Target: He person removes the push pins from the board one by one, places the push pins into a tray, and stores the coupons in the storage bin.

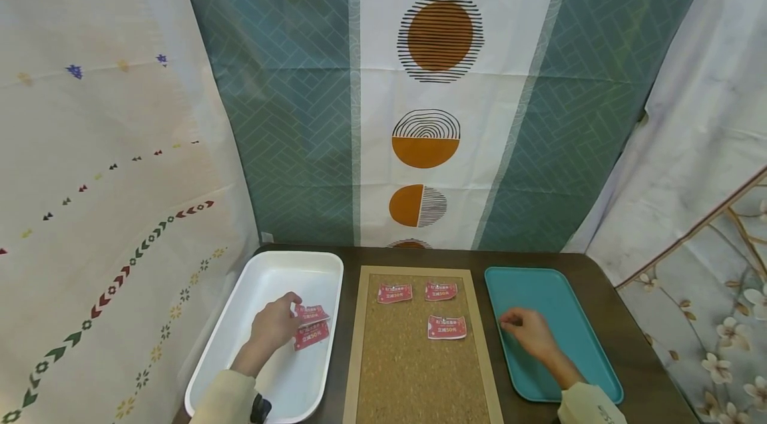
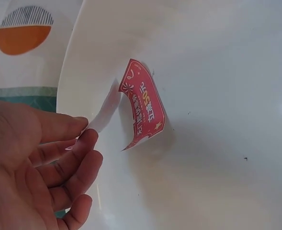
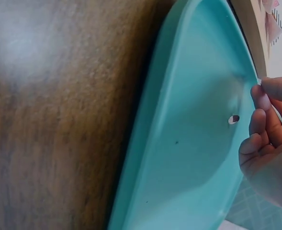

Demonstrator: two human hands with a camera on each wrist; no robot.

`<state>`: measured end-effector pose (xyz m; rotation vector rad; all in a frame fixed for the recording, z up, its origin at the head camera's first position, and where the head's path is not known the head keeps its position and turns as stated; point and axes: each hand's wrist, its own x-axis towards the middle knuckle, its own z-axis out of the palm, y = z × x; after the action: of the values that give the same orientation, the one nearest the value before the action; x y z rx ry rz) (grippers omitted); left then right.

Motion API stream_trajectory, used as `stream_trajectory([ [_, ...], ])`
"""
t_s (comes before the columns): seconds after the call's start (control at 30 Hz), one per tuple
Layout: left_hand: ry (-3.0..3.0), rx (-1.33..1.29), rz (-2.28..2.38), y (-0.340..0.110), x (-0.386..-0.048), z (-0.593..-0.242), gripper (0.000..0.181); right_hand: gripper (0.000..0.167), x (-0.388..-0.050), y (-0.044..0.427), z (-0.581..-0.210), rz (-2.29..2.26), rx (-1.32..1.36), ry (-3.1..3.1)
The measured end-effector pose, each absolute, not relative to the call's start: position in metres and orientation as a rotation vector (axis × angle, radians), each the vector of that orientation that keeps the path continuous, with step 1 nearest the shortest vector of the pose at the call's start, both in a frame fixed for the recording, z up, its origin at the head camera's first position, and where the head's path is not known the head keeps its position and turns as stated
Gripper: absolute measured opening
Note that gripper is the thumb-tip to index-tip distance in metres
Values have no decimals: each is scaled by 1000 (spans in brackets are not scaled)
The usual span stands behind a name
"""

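The left hand (image 1: 274,327) is reaching over the white tray (image 1: 210,344), its thumb and fingertips pinching one coupon (image 1: 311,315) by its edge, close to the tray's right edge. This held coupon is showing a pinkish-red face with pale lettering in the head view, while the left wrist view is catching it nearly edge-on as a narrow, whitish curved strip. A second coupon (image 2: 143,103) is lying just beside it in the tray — red, printed in white with a yellow 50, bordered by a thin pale line and bowing up at its ends. The white tray is standing toward the left edge of the desk (image 1: 635,337). Beside it a cork board (image 1: 407,384) with a light wooden frame is carrying three more red coupons: a far-left coupon (image 1: 394,293) and a far-right coupon (image 1: 441,291) near its far corners, and a lower coupon (image 1: 446,327) toward the right edge. Across the board, the right hand (image 1: 530,331) is hovering over the left edge of a teal tray (image 1: 578,344), thumb and forefinger closing narrowly on a small pale piece (image 3: 260,82) — too tiny to identify. Inside the teal tray a little oval spot (image 3: 233,119), part whitish and part dark, is showing beneath the fingers.
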<state>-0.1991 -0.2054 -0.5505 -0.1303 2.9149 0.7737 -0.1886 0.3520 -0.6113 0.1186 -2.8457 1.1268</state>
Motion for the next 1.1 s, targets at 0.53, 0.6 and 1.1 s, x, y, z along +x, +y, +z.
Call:
stream_trajectory([
  [0.53,2902,-115,691,-209,-198,-557,41,7,-186,358,-616,1116,103,-2895],
  [0.6,2891,-120,688,-209,-198,-558,40,6,-185,358,-617,1101,104,-2902],
  [1.1,2867,-138,688,-210,-197,-559,39,7,-184,360,-621,1073,131,-2900],
])
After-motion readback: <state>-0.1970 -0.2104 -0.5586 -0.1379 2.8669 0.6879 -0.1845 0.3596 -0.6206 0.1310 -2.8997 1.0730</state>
